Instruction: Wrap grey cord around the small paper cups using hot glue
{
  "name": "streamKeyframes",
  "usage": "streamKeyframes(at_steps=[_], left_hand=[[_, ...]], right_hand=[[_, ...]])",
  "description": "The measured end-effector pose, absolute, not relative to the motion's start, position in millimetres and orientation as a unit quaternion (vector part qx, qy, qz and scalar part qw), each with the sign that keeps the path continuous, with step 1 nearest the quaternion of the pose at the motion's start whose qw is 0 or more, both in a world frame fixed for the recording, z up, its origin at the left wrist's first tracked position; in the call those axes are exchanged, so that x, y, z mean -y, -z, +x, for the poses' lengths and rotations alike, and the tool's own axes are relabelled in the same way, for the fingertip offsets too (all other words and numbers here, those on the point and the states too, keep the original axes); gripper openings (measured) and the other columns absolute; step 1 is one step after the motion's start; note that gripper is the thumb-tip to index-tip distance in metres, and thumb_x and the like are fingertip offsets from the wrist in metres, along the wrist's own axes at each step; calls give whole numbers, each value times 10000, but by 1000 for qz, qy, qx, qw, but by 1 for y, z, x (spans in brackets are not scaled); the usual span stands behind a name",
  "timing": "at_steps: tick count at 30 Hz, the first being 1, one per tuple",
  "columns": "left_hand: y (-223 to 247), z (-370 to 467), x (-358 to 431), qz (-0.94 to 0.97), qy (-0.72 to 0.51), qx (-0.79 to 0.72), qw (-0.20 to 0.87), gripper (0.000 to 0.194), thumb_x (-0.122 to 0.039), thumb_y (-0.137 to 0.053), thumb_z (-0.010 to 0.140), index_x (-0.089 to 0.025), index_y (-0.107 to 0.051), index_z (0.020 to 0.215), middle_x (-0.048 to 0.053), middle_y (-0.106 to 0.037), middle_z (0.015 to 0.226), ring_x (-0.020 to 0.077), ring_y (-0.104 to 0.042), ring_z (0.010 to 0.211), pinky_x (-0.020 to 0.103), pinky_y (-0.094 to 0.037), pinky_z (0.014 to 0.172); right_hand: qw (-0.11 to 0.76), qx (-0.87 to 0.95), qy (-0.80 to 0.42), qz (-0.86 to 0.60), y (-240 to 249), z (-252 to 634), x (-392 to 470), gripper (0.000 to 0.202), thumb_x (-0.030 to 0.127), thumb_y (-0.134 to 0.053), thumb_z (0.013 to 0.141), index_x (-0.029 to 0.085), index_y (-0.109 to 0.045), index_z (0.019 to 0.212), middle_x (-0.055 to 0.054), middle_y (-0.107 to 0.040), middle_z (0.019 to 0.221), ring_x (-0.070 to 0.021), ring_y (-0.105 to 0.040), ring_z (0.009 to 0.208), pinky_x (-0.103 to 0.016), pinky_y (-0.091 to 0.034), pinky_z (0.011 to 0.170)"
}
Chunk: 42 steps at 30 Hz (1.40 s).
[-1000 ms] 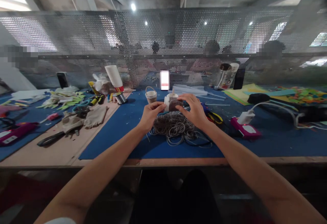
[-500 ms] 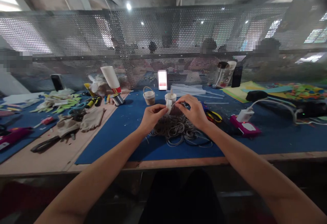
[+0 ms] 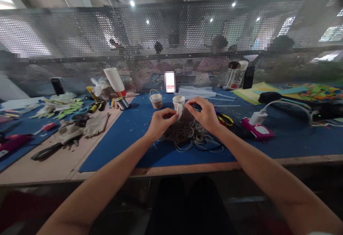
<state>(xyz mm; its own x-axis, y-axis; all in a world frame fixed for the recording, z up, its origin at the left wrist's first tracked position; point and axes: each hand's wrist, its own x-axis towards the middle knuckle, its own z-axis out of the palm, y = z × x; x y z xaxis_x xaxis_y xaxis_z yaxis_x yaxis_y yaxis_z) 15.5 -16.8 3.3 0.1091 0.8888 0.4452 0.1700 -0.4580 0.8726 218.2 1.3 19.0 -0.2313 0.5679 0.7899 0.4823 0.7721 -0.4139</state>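
My left hand (image 3: 164, 120) pinches a thin white strip (image 3: 178, 110) between thumb and fingertips, in front of a white paper cup (image 3: 182, 100) with a stick (image 3: 179, 95) in it. Just right of the strip, my right hand (image 3: 202, 113) has thumb and fingertips drawn together; anything between them is too small to make out. Below both hands lies a tangled pile of grey cord (image 3: 187, 136) on the blue mat (image 3: 125, 147). A small cord-wrapped cup with a looped handle, like a little basket (image 3: 156, 102), stands to the left.
Stacked paper cups (image 3: 114, 79) lean at the back left beside gloves (image 3: 96, 125), scissors (image 3: 81, 113) and a black-handled tool (image 3: 46, 151). Clear plastic strips (image 3: 198, 93) lie behind the cup. Yellow-handled pliers (image 3: 225, 120) and a magenta box with a white plug (image 3: 258, 131) are on the right.
My right hand has shifted slightly right, away from the left fingertips. The strip in my left hand now stands more upright and shows more clearly.
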Motion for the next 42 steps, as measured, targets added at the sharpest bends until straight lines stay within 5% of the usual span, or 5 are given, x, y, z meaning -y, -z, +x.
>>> streamKeyframes(at_steps=[15, 42], left_hand=[[-4, 16, 20, 711, -514, -369, 309, 106, -273, -693, 801, -174, -726, 780, 21, -675, 751, 145, -590, 706, 267, -457, 700], [-8, 20, 21, 646, -513, -370, 427, 189, -330, -788, 693, -156, -752, 759, 16, -691, 709, 131, -584, 649, 260, -466, 662]], right_hand=[[531, 782, -42, -325, -19, 219, -5, 80, 255, -585, 917, 269, -646, 867, -14, -647, 861, -195, -624, 837, -380, -515, 821], [532, 777, -36, -333, -15, 217, -7, 59, 224, -604, 908, 238, -633, 859, 5, -646, 838, -156, -609, 789, -320, -490, 789]])
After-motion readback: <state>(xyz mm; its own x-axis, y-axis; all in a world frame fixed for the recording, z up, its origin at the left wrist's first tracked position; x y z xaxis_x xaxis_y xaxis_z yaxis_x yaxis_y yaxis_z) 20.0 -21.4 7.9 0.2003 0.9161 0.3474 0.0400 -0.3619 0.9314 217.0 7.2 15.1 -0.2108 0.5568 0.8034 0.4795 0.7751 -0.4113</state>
